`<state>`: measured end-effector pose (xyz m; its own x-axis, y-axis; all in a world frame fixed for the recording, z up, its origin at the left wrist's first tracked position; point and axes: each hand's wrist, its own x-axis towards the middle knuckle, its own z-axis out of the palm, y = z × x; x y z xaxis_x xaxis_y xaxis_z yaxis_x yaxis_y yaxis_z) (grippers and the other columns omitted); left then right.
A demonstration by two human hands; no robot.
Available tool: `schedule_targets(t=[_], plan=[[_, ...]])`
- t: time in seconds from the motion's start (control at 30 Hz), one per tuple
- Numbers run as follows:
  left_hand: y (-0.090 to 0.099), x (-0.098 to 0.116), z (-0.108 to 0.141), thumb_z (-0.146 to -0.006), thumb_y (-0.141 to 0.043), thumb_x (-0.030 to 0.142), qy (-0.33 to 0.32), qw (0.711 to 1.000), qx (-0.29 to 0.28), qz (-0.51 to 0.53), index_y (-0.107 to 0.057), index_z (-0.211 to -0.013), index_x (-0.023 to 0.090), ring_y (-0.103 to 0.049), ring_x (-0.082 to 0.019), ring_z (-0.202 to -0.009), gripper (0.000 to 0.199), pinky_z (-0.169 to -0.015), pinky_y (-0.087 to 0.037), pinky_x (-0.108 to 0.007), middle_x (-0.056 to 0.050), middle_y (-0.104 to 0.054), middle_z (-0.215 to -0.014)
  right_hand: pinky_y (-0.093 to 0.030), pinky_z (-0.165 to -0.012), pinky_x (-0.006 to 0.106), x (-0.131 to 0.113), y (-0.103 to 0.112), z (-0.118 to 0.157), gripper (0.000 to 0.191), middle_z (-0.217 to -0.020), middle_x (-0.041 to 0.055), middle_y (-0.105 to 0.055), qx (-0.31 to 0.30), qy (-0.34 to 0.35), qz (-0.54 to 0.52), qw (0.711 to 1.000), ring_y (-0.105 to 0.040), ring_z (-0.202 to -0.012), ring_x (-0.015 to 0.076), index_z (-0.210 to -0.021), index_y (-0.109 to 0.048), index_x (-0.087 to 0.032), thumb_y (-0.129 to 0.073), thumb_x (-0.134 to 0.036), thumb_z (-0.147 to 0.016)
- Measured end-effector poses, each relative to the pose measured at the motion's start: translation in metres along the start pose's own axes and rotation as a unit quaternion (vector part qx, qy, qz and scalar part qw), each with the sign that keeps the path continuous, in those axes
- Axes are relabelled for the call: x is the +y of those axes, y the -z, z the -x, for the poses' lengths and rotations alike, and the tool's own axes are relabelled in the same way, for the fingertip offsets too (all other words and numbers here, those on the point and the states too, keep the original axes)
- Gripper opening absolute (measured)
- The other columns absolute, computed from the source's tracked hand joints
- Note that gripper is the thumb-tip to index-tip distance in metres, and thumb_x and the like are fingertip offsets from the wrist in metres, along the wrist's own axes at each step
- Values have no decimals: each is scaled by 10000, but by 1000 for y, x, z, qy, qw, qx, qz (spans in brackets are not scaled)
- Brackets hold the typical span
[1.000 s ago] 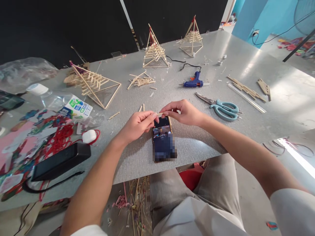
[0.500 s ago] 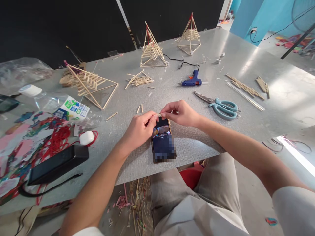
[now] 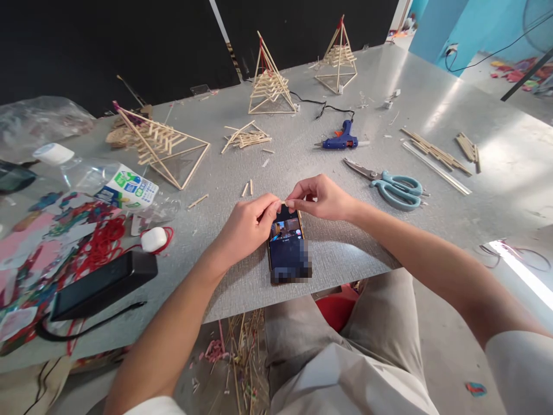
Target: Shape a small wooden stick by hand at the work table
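Note:
My left hand (image 3: 253, 222) and my right hand (image 3: 322, 197) meet above the top end of a phone (image 3: 286, 245). Both are closed in a pinch on a short pale wooden stick (image 3: 283, 202), which the fingertips mostly cover. The phone lies flat on the table with its screen lit, partly under my left fingers. Just beyond my left hand lie two short stick pieces (image 3: 247, 188). Scissors with light blue handles (image 3: 397, 189) rest to the right of my right hand, and a blue glue gun (image 3: 343, 137) lies on its side farther back.
Stick pyramids stand at the back (image 3: 271, 86) and left (image 3: 166, 147) of the grey table (image 3: 345, 242). A loose stick pile (image 3: 246, 137) lies between them. At left are a plastic bottle (image 3: 99, 176), red cord (image 3: 101, 245) and a black device (image 3: 106, 282). More sticks (image 3: 436, 151) lie right.
The view has shifted slightly, so the objects sit a little differently in it. Both hands keep their pinch on the short stick over the phone, with hardly any movement.

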<state>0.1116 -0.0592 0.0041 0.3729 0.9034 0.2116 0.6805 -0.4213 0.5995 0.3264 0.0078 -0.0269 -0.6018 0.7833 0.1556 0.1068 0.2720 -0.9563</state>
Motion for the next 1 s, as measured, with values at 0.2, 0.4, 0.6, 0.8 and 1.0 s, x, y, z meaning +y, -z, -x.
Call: schedule_targets(t=[0.2,0.4,0.6,0.8,1.0], plan=[[2,1,0,-1074,-482,353,22,999,5,37,-649,-885,182,-461,-121,-608,305,-599,-335,-262,16,-582,-701,-482,-669,278,-1,-1,0,326,-820,58,-793,-10,-12,-49,999,-659,-729,131,-849,-770,-152,-843,-466,-803],[-1,-3,-2,-1070,-550,477,42,978,44,201,-639,-894,189,-467,-125,-630,349,-598,-364,-262,10,-556,-710,-379,-602,244,-8,-9,-1,360,-813,32,-775,-29,-99,-227,968,-541,-666,87,-830,-767,-150,-931,-449,-713],[-12,-4,-6,-1026,-631,487,83,958,103,253,-695,-1020,193,-536,-127,-675,301,-582,-407,-242,-34,-675,-856,-343,-592,231,-8,-10,-1,336,-906,63,-809,-34,-131,-256,957,-554,-702,90,-806,-785,-154,-927,-449,-729],[-11,-4,-10,-988,-634,484,111,931,93,335,-740,-1031,181,-462,-118,-606,324,-521,-351,-242,-4,-562,-731,-417,-652,248,-10,-2,0,328,-957,77,-824,-35,-82,-189,978,-613,-754,110,-885,-830,-166,-797,-492,-877],[-12,-5,-11,-979,-642,469,125,918,76,369,-759,-1060,163,-436,-110,-610,338,-521,-324,-234,1,-533,-730,-494,-760,275,-10,-3,1,327,-971,55,-830,-31,-37,-130,990,-653,-798,119,-944,-833,-182,-809,-501,-874]])
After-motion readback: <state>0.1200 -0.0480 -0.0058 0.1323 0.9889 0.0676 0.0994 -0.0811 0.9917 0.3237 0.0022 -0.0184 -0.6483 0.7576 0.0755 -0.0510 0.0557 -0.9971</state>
